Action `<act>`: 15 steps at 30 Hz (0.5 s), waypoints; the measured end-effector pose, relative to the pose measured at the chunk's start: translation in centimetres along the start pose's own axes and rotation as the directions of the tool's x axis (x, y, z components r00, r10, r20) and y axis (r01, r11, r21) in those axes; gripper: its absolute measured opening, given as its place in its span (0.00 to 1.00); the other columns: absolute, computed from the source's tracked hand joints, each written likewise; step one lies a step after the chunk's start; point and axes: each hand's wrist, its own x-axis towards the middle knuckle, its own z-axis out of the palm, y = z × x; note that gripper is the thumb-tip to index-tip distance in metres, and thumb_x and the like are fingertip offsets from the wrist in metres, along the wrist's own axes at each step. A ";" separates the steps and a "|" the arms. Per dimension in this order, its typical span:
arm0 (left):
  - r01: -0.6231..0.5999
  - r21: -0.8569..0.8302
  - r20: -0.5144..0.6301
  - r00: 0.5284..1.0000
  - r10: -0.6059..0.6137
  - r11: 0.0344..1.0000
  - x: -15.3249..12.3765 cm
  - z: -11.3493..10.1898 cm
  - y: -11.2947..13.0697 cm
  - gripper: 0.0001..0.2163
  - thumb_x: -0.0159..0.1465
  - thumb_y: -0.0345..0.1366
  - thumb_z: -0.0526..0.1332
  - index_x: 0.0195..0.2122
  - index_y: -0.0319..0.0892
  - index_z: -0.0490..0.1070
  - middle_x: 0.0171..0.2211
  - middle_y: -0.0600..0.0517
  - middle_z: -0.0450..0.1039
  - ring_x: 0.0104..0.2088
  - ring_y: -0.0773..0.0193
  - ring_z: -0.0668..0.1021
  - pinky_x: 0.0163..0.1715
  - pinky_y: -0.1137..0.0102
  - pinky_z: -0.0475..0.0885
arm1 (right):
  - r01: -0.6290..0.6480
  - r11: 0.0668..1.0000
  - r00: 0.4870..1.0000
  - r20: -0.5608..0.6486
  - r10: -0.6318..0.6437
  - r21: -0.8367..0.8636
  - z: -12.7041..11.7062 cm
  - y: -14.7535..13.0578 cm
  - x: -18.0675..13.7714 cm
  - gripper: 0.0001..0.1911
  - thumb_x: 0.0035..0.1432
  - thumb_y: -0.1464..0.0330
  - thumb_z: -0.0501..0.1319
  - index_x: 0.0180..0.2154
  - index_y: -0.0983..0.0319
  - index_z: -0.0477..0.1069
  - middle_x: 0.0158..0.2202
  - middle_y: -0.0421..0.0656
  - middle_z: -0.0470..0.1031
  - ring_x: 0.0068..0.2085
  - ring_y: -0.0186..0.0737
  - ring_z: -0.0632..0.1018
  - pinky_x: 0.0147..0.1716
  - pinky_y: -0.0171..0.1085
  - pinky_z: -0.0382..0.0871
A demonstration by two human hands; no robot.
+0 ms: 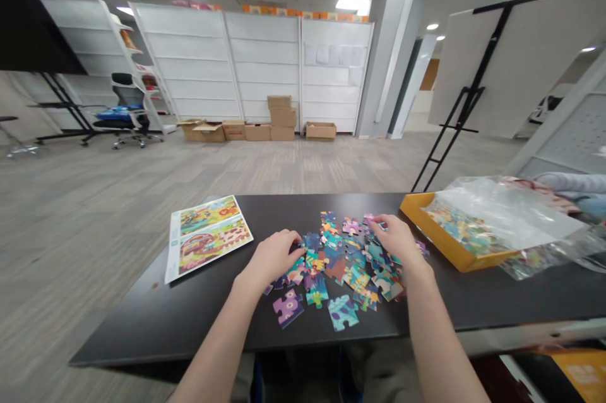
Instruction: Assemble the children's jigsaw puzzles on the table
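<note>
A loose heap of jigsaw puzzle pieces [336, 261], in teal, purple, orange and blue, lies on the black table [203, 321]. My left hand [274, 256] rests at the heap's left edge, thumb and index finger apart, with nothing visible between them. At the far right of the heap, my right hand [396, 237] has its fingertips closed on a small purple puzzle piece [368, 218]; the hand partly hides it. Just left of that lies another purple piece [351, 226]. Nearest me are a purple piece with pale dots [287, 308] and a teal piece [343, 312].
A picture sheet [208, 235] with two colourful scenes lies on the left. To the right, a yellow box [459, 252] holds more pieces under clear plastic [506, 210]. Beyond the table stand an easel [461, 112], cardboard boxes [283, 117] and an office chair [125, 112].
</note>
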 end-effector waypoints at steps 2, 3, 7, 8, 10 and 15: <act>-0.013 -0.060 -0.024 1.000 0.011 0.998 0.2 0.2 -0.3 0.09 0.63 0.40 0.61 0.42 0.46 0.77 0.42 0.46 0.78 0.41 0.53 0.78 0.44 0.63 0.71 | -0.012 1.000 1.000 -0.019 0.012 0.006 -0.2 0.2 -0.4 0.11 0.58 0.62 0.59 0.35 0.59 0.78 0.37 0.48 0.80 0.39 0.46 0.78 0.44 0.43 0.70; -0.031 -0.098 -0.036 0.999 0.028 0.995 0.4 0.4 -0.6 0.09 0.63 0.40 0.61 0.43 0.46 0.77 0.44 0.45 0.78 0.44 0.52 0.78 0.47 0.63 0.70 | -0.010 1.000 0.999 -0.030 0.011 0.016 -0.4 0.0 -0.5 0.12 0.59 0.61 0.59 0.36 0.60 0.78 0.38 0.48 0.80 0.39 0.46 0.79 0.44 0.43 0.70; -0.103 -0.188 -0.046 0.994 0.096 0.977 1.1 1.5 -1.6 0.14 0.64 0.35 0.60 0.51 0.47 0.75 0.54 0.45 0.76 0.55 0.50 0.74 0.58 0.58 0.65 | 0.090 0.992 0.996 -0.005 -0.090 0.087 -1.1 -2.6 -1.2 0.12 0.60 0.63 0.58 0.38 0.60 0.77 0.40 0.48 0.80 0.42 0.47 0.79 0.46 0.44 0.69; -0.100 -0.186 -0.036 0.995 0.095 0.977 1.2 1.7 -1.8 0.15 0.64 0.34 0.60 0.52 0.47 0.74 0.56 0.45 0.75 0.56 0.49 0.73 0.59 0.57 0.64 | 0.116 0.988 0.993 -0.002 -0.116 0.101 -1.1 -3.4 -1.4 0.11 0.61 0.63 0.57 0.37 0.60 0.77 0.40 0.48 0.80 0.42 0.47 0.79 0.46 0.44 0.69; -0.090 -0.179 -0.008 0.996 0.090 0.980 1.5 1.7 -2.1 0.17 0.63 0.34 0.61 0.54 0.48 0.73 0.57 0.46 0.75 0.58 0.48 0.72 0.60 0.56 0.63 | 0.155 0.980 0.987 0.009 -0.158 0.127 -0.8 -4.9 -1.8 0.12 0.62 0.63 0.57 0.38 0.60 0.77 0.40 0.48 0.80 0.42 0.47 0.79 0.45 0.44 0.69; -0.115 -0.214 0.039 0.991 0.126 0.970 1.8 0.7 -2.4 0.18 0.60 0.37 0.66 0.53 0.49 0.75 0.53 0.46 0.77 0.56 0.50 0.74 0.59 0.58 0.65 | 0.239 0.956 0.955 0.139 -0.264 0.173 0.5 -7.3 -2.7 0.11 0.65 0.64 0.56 0.40 0.60 0.75 0.41 0.48 0.79 0.44 0.47 0.78 0.45 0.43 0.69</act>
